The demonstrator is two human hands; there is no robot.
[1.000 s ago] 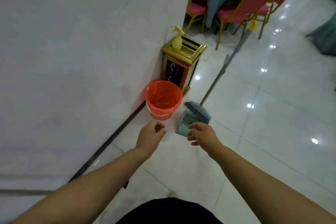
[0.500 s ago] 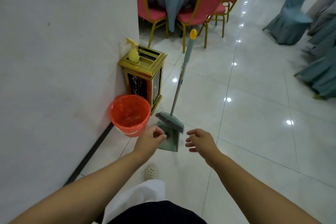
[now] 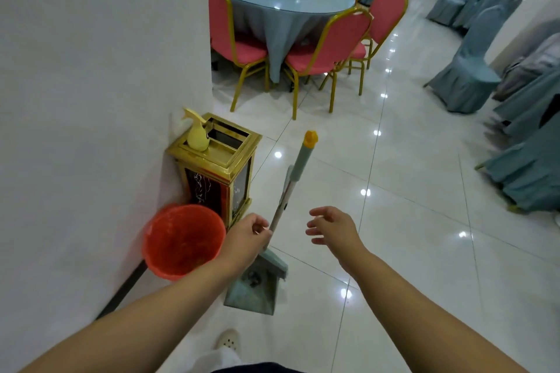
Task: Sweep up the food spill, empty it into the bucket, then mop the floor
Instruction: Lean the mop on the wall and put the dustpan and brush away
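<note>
**Dustpan beside bucket**

Dustpan, grey-green plastic, long-handled (image 3: 257, 285), stands on the tiles just beside the orange plastic bucket (image 3: 181, 241). Left hand (image 3: 247, 239) pinches its pole; right hand (image 3: 331, 227) spread, holding nothing. Risk: loose pinch, pan tipping over.

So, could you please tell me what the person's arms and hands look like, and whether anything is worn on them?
Both forearms are bare up to the frame's edge: no sleeves, gloves, watch or rings can be seen on the left hand or the right hand. Lower down, dark clothing, a white trouser leg and a perforated white clog show.
</note>
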